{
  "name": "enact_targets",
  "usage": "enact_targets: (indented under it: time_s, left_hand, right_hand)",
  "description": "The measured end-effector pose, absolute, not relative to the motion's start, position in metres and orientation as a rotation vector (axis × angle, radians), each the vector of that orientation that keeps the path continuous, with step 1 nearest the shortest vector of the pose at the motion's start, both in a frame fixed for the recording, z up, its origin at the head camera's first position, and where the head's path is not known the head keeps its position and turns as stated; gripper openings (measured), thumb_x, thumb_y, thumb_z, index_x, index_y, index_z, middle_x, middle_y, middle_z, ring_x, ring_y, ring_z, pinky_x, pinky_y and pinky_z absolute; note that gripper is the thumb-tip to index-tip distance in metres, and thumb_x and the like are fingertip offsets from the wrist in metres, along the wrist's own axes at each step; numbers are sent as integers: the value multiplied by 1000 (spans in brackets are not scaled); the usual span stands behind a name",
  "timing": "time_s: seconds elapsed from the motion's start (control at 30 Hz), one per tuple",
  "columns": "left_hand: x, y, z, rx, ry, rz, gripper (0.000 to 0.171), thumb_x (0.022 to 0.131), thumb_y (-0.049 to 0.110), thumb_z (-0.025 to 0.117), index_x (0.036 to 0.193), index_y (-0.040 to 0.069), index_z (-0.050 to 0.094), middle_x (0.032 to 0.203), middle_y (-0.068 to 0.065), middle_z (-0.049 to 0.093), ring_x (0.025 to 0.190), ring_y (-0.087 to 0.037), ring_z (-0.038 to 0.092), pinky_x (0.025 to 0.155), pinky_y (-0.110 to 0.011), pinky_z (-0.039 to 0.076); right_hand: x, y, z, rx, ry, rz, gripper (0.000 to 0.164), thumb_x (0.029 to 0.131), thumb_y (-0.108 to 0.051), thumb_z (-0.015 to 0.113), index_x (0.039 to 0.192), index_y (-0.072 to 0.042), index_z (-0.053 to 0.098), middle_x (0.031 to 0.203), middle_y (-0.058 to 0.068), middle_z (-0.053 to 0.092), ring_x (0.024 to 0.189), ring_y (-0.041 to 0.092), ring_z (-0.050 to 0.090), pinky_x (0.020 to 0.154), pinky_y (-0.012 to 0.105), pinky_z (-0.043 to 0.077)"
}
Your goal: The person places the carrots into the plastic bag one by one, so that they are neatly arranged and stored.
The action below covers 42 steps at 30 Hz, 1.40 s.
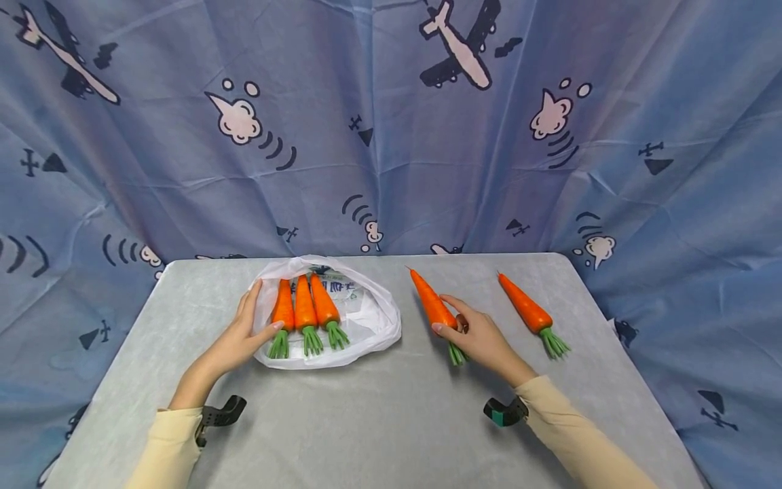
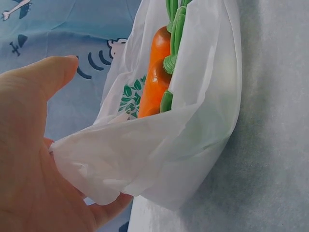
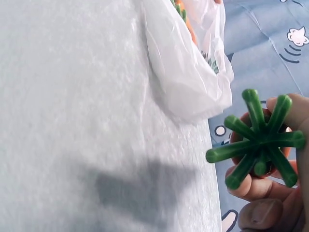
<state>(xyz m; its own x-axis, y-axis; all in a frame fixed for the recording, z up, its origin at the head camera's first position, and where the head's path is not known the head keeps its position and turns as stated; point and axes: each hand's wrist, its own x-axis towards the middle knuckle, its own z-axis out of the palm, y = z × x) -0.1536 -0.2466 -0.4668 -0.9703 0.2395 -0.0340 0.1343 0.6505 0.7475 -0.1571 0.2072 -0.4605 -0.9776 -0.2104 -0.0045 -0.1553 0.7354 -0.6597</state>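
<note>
A white plastic bag lies with its mouth spread, and three carrots with green tops sit side by side inside. My left hand is at its left edge, fingers straight along the outside. In the left wrist view the thumb stands apart from the plastic, while the fingers are partly hidden behind it. To the right of the bag, my right hand grips another carrot near its top end, tip pointing away. Its green stalks face the right wrist camera.
One more carrot lies on the grey table, right of my right hand. Behind the table hangs a blue curtain printed with airplanes. Black wrist mounts stick out near both wrists.
</note>
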Motion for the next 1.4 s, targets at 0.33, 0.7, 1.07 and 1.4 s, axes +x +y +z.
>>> enact_targets:
  time_s: [0.33,0.7,1.07,1.4]
  left_hand:
    - [-154,-246,-466,314,2734,1221,99,98,38,60,158,21,-16,164,-28,-7,147,-58,7,112,-76,15]
    - [-153,-244,-464,312,2726,1223,99,98,38,60,158,20,-16,164,-28,-9,147,-59,5,112,-76,14]
    - [-153,-243,-464,310,2724,1232,99,98,38,60,158,20,-16,164,-29,-8,147,-58,5,112,-76,14]
    - [-155,-243,-465,313,2729,1223,100,97,38,61,159,19,-16,164,-28,-7,147,-58,5,112,-76,14]
  right_hand:
    - [-154,189,-455,-343,2829,-1076,68,88,-48,71,146,-24,48,68,-1,50,57,12,44,52,23,35]
    - [-151,164,-452,-425,2799,-1068,67,86,-52,70,145,-27,49,68,-3,51,57,10,44,52,23,36]
    - [-156,141,-449,-479,2774,-1050,66,87,-51,71,145,-28,50,68,-3,52,58,11,46,54,23,36]
    - [-164,122,-451,-521,2755,-1020,64,88,-48,71,145,-27,50,69,-4,53,58,9,46,54,23,36]
